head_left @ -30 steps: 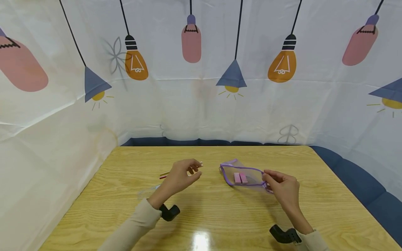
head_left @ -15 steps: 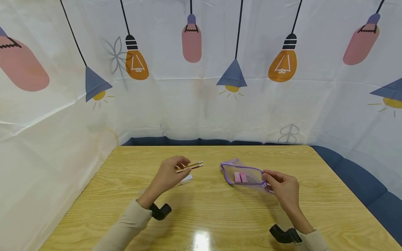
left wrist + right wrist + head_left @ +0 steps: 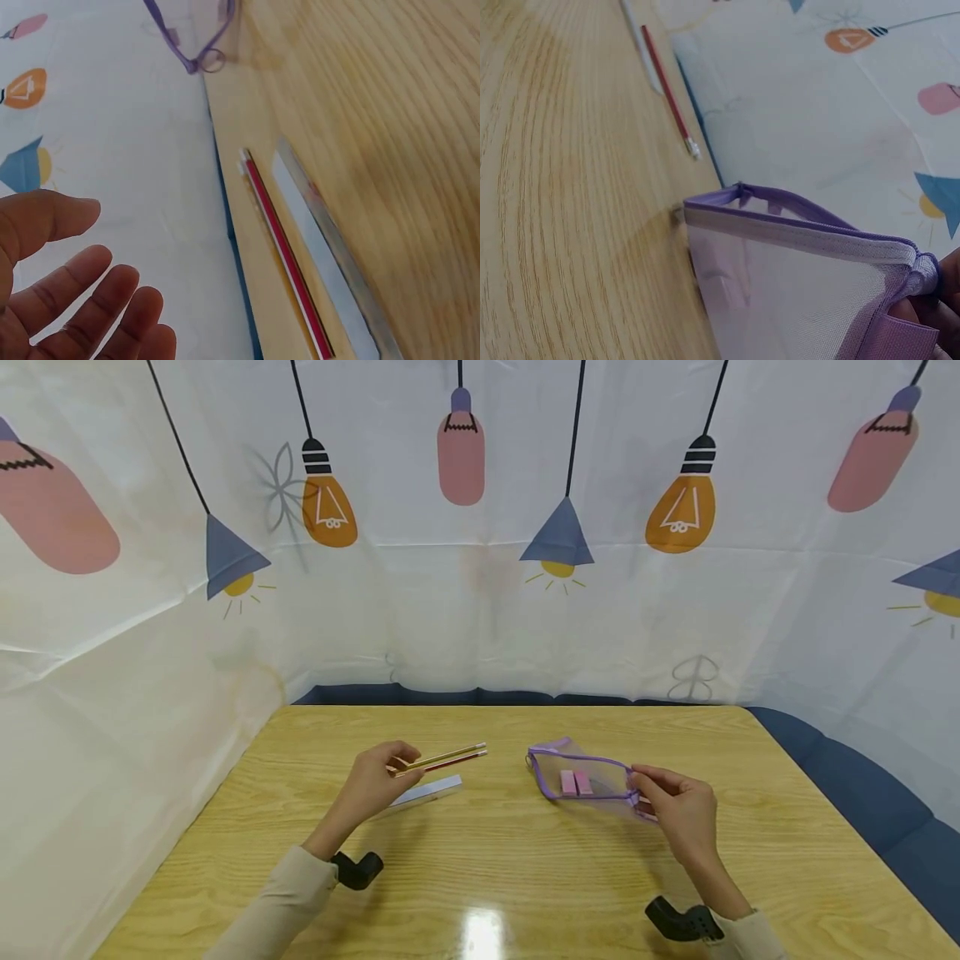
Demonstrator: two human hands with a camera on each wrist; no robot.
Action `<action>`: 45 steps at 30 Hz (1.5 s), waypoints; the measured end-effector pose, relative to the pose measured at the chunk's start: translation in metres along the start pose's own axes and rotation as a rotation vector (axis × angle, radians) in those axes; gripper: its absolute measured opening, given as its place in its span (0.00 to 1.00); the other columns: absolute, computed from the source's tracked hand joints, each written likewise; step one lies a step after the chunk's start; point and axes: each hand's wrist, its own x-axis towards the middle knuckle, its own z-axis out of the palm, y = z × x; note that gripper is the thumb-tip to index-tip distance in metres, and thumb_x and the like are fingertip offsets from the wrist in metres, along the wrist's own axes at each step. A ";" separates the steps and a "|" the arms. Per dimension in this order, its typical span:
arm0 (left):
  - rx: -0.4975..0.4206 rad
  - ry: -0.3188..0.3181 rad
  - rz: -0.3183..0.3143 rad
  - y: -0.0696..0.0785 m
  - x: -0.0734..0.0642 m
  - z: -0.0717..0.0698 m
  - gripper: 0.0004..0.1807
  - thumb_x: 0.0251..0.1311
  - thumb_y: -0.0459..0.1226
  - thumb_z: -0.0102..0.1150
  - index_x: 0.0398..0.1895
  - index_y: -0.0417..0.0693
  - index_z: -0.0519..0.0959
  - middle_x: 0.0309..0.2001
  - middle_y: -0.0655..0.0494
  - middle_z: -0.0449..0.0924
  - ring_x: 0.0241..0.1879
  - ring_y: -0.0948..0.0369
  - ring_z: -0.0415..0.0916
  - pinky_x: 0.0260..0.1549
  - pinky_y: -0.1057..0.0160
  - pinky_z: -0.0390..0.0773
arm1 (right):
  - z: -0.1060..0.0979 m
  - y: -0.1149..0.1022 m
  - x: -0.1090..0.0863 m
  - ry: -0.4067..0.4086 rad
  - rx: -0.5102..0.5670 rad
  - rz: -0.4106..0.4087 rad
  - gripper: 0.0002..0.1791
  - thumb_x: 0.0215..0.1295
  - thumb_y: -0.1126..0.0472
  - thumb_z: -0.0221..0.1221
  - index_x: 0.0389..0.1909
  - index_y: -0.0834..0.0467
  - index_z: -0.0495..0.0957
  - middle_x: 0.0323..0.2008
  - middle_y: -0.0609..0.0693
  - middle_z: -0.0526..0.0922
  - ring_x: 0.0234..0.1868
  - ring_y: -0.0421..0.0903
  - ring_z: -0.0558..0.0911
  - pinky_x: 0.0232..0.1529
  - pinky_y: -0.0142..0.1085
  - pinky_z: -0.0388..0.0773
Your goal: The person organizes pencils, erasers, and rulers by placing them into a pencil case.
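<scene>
My left hand (image 3: pixel 378 779) is over the near left ends of a gold pencil (image 3: pixel 447 753) and a red pencil (image 3: pixel 459 759) lying side by side. In the left wrist view its fingers (image 3: pixel 97 300) are spread and loosely bent around nothing, apart from the pencils. Beside them lies a long white strip with a clear edge (image 3: pixel 322 247), like a ruler. With thumb and fingers my right hand (image 3: pixel 684 814) pinches the right end of a purple-edged mesh pouch (image 3: pixel 802 292). The pouch's zipped mouth gapes, and two pink blocks (image 3: pixel 575 783) like erasers show inside.
The wooden table (image 3: pixel 487 860) has a dark blue padded seat (image 3: pixel 862 785) along its right and far sides. Behind it hangs a white curtain (image 3: pixel 480 610) printed with lamps. Black camera mounts (image 3: pixel 358 870) stick out from both wrists.
My left hand has drawn back to the left along the pencils, baring more of them and the white strip. The pencils, the pouch and my right hand have stayed in place.
</scene>
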 end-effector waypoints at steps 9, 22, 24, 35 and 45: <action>0.120 -0.085 -0.055 -0.019 -0.004 -0.001 0.13 0.57 0.33 0.66 0.44 0.36 0.79 0.40 0.43 0.77 0.39 0.46 0.76 0.39 0.50 0.77 | 0.000 0.000 0.000 -0.006 0.004 0.017 0.17 0.63 0.57 0.65 0.45 0.68 0.83 0.33 0.58 0.86 0.28 0.43 0.86 0.29 0.36 0.81; 0.398 -0.192 -0.100 -0.026 -0.006 0.002 0.14 0.52 0.33 0.67 0.41 0.38 0.78 0.36 0.48 0.74 0.35 0.52 0.71 0.34 0.51 0.74 | 0.000 0.000 0.000 -0.003 0.010 0.010 0.17 0.63 0.58 0.65 0.44 0.70 0.83 0.34 0.62 0.85 0.27 0.43 0.86 0.28 0.36 0.81; 0.418 -0.225 -0.099 -0.028 -0.006 0.002 0.14 0.51 0.33 0.68 0.41 0.38 0.78 0.35 0.48 0.74 0.35 0.52 0.72 0.33 0.52 0.75 | 0.000 0.001 0.000 -0.003 0.005 0.011 0.17 0.63 0.58 0.65 0.44 0.69 0.83 0.34 0.62 0.85 0.27 0.43 0.86 0.28 0.36 0.81; 0.485 -0.296 -0.117 -0.035 -0.002 0.007 0.17 0.48 0.34 0.72 0.40 0.37 0.78 0.34 0.50 0.72 0.31 0.56 0.68 0.33 0.53 0.75 | 0.000 0.001 0.001 -0.010 0.007 0.011 0.17 0.62 0.58 0.65 0.44 0.69 0.83 0.34 0.61 0.86 0.27 0.44 0.86 0.28 0.36 0.81; 0.433 -0.346 -0.038 -0.046 0.002 0.007 0.16 0.45 0.31 0.72 0.36 0.32 0.79 0.33 0.47 0.75 0.32 0.55 0.72 0.35 0.54 0.76 | -0.001 0.000 -0.001 -0.021 0.019 0.007 0.17 0.63 0.59 0.65 0.44 0.70 0.83 0.32 0.56 0.86 0.27 0.43 0.86 0.29 0.36 0.81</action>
